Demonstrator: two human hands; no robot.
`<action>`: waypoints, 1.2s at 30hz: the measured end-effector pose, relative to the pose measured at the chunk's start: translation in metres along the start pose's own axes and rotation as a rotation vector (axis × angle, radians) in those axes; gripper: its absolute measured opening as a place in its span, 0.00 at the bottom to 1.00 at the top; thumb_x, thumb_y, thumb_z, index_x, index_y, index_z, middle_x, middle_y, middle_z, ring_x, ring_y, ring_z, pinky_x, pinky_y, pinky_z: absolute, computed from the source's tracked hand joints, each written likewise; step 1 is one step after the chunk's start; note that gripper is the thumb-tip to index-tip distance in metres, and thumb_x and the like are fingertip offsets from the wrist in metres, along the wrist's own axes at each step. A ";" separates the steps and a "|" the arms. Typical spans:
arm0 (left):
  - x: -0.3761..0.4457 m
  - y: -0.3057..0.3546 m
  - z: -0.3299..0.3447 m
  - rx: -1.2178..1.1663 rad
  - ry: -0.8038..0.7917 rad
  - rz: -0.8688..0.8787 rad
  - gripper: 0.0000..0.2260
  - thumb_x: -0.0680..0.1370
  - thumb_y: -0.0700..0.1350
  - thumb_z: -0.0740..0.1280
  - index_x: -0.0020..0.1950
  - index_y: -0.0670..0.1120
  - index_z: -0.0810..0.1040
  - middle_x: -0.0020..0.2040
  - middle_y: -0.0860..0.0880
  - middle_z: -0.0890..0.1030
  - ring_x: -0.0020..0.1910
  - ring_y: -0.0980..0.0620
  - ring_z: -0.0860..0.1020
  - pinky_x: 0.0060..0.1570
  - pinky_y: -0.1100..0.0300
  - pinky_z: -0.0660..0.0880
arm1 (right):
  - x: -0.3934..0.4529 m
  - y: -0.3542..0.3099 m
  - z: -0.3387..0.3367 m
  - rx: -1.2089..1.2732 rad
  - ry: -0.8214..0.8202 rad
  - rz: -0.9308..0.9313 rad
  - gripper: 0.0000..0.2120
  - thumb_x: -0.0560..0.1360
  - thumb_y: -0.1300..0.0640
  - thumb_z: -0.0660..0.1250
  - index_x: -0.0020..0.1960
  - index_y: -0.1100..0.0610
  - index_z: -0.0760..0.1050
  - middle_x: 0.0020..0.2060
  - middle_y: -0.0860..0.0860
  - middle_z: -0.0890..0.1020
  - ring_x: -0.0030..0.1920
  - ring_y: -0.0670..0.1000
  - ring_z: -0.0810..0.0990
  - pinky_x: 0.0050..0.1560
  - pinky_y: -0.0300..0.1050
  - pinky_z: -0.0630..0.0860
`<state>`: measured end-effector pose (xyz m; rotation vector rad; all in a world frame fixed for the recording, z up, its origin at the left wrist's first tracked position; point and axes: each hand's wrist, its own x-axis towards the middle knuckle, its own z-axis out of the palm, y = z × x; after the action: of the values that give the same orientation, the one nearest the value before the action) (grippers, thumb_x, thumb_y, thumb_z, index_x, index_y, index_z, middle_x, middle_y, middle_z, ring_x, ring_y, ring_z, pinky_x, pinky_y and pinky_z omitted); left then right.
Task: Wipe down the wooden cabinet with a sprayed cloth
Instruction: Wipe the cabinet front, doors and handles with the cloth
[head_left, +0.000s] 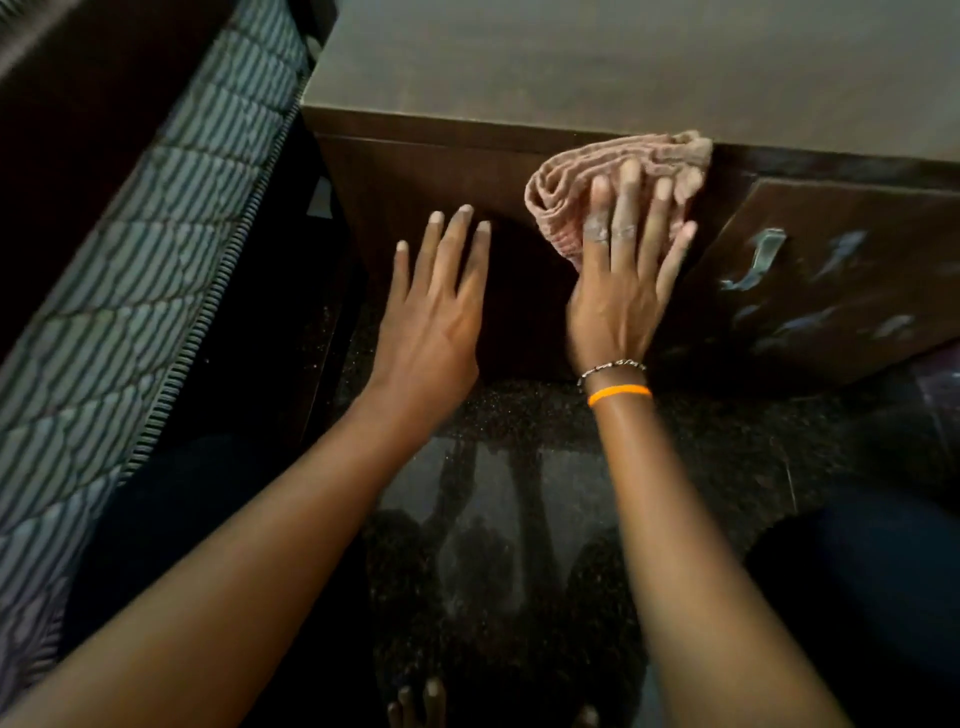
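Observation:
A dark wooden cabinet fills the upper middle, seen from above, with a lighter matte top. My right hand lies flat, fingers spread, and presses a crumpled pinkish cloth against the cabinet's front just under the top edge. An orange band and a metal bracelet sit on that wrist. My left hand rests flat and open on the cabinet front, left of the cloth, holding nothing.
To the right, a cabinet door stands ajar with a metal handle. A striped quilted mattress leans along the left side. Below is a glossy dark speckled floor with reflections. My toes show at the bottom edge.

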<state>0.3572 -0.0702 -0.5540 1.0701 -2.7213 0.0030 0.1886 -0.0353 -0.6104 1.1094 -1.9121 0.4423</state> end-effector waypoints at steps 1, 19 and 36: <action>0.001 0.000 0.001 0.023 -0.015 -0.019 0.39 0.71 0.35 0.65 0.76 0.40 0.47 0.78 0.42 0.46 0.76 0.41 0.45 0.72 0.44 0.44 | 0.004 -0.011 -0.004 0.064 -0.006 0.143 0.28 0.73 0.63 0.63 0.72 0.58 0.60 0.70 0.57 0.69 0.69 0.61 0.67 0.69 0.60 0.60; 0.008 0.005 0.012 0.073 -0.154 -0.111 0.41 0.75 0.45 0.66 0.76 0.41 0.40 0.77 0.46 0.35 0.75 0.39 0.37 0.71 0.40 0.42 | 0.030 -0.007 -0.033 0.410 0.015 0.399 0.30 0.71 0.74 0.56 0.73 0.67 0.58 0.72 0.66 0.59 0.74 0.65 0.55 0.75 0.56 0.54; 0.023 0.051 0.032 0.108 -0.109 0.090 0.38 0.76 0.44 0.62 0.76 0.39 0.40 0.77 0.46 0.35 0.75 0.40 0.39 0.73 0.44 0.43 | -0.006 0.027 -0.013 0.402 0.085 0.337 0.20 0.72 0.71 0.58 0.62 0.60 0.70 0.61 0.60 0.74 0.60 0.56 0.69 0.64 0.44 0.65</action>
<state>0.2999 -0.0512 -0.5769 1.0023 -2.8948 0.1110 0.1739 -0.0089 -0.6051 0.9928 -1.9884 1.0820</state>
